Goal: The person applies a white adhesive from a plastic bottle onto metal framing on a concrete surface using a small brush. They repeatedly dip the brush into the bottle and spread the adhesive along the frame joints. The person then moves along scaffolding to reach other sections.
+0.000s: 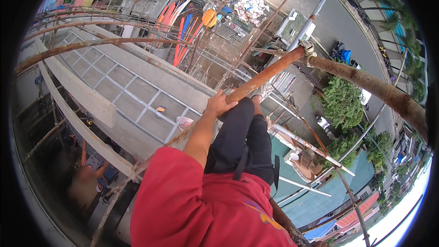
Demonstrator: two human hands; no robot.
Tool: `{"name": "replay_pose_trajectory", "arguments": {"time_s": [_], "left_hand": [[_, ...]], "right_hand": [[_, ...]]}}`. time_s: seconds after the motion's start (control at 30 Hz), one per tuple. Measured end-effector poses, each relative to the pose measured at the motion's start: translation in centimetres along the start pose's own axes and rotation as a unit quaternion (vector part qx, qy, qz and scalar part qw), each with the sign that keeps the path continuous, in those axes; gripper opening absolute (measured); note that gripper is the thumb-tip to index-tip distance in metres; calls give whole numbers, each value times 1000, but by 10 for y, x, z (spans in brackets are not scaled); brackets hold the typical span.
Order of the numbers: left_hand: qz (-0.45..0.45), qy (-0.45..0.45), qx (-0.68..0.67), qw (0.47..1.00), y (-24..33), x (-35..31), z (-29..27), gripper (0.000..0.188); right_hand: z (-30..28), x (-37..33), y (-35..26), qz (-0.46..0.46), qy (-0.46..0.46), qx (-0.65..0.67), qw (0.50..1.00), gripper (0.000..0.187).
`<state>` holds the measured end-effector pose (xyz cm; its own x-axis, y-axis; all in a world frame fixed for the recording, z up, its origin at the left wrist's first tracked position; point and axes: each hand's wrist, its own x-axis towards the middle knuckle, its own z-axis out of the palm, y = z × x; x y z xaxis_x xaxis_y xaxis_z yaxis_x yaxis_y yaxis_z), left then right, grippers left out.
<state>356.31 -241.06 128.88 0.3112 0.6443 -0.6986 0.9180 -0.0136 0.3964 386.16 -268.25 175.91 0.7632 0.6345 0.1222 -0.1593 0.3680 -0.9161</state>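
Red shirt cloth (192,201) fills the lower frame, closest to the lens, with black trousers (242,142) beyond it. Fingers (227,104) of the left hand (218,104) are curled over the near end of a rusty scaffold pipe (265,75), closed on it from above; the thumb side cannot be made out. The right hand is out of view.

The pipe's long axis runs from the hand up and to the right, rising to a metal clamp (307,48), where it meets a thicker rusty pipe (379,89) slanting down to the right and a grey pole (320,4) running upward. A foot (261,92) seems to rest by the pipe.

Holding well here probably means wrapping the whole palm round the pipe, thumb underneath, weight kept close to the clamp. Far below lie a concrete slab (137,87) and a green roof (297,192).
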Motion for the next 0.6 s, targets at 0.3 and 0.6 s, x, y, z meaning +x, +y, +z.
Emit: {"name": "replay_pose_trajectory", "arguments": {"time_s": [0.3, 0.6], "left_hand": [[9, 20, 23, 999, -7, -2, 12, 77], [59, 44, -1, 997, 5, -5, -9, 66]], "right_hand": [[-13, -24, 40, 416, -3, -372, 830, 15], [11, -72, 60, 611, -105, -497, 607, 27]]}}
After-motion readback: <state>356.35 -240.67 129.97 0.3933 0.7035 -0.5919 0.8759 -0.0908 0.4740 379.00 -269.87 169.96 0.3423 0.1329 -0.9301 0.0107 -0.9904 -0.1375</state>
